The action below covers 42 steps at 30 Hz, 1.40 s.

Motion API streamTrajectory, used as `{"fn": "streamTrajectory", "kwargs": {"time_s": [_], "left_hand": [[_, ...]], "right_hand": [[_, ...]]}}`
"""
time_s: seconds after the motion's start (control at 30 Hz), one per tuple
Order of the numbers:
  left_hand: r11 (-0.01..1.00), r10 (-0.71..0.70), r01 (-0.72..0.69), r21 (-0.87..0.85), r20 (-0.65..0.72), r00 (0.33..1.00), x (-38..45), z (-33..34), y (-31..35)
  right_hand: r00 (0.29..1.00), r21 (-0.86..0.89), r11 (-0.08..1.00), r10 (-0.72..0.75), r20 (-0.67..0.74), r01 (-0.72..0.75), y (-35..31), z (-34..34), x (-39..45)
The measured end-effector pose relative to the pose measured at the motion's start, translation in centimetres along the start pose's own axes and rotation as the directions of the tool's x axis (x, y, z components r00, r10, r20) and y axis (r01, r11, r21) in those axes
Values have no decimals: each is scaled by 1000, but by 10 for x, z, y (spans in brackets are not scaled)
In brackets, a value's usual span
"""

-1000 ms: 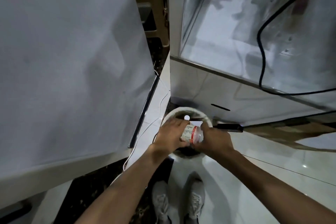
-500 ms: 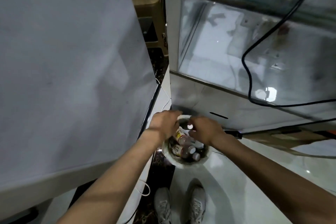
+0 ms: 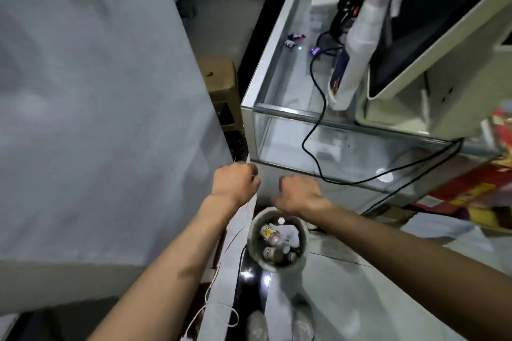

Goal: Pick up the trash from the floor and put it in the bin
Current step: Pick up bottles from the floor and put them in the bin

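The right hand (image 3: pixel 300 192) covered the far rim of the bin (image 3: pixel 277 264), and the fingertips of both it and the left hand (image 3: pixel 234 181) curled out of sight beneath the knuckles. Labels on the bottles (image 3: pixel 273 238) inside were too small to read. The shoes (image 3: pixel 279 322) were smeared by blur and cut off by the bottom edge. The red packaging (image 3: pixel 471 188) ran off the right edge.

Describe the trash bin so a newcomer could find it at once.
Start at the glass display counter on the right and drop to the floor at its near corner. There, below the two hands, stands a small round pale bin, open-topped, holding small bottles and crumpled paper: the only round container here.
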<state>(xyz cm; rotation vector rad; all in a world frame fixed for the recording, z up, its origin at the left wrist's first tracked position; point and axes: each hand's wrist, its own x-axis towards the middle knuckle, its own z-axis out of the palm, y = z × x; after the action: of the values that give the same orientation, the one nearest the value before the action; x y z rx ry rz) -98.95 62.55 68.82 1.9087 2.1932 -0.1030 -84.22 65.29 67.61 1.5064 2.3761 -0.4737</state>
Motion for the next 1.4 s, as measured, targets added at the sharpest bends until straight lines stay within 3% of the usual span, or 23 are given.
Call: {"fn": "streamTrajectory", "kwargs": {"time_s": [0.33, 0.57, 0.73, 0.93, 1.13, 1.4], "left_hand": [[989, 143, -147, -23, -128, 981, -91, -119, 51], [905, 418, -424, -5, -169, 893, -162, -169, 109], [765, 637, -638, 80, -239, 733, -225, -197, 191], [516, 845, -849, 113, -234, 482, -340, -190, 300], [290, 948, -950, 117, -172, 269, -477, -168, 407], [-44, 993, -997, 63, -105, -51, -684, -103, 517]], "right_hand": [[974, 164, 967, 211, -81, -196, -16, -113, -128], [878, 305, 884, 426, -218, -354, -4, -152, -271], [747, 397, 785, 599, -289, -476, 25, -150, -391], [542, 484, 602, 794, -276, -635, 60, -117, -548], [319, 587, 363, 930, -183, -723, 81, -54, -717], [26, 626, 27, 1000, -11, -779, 77, 51, -933]]}}
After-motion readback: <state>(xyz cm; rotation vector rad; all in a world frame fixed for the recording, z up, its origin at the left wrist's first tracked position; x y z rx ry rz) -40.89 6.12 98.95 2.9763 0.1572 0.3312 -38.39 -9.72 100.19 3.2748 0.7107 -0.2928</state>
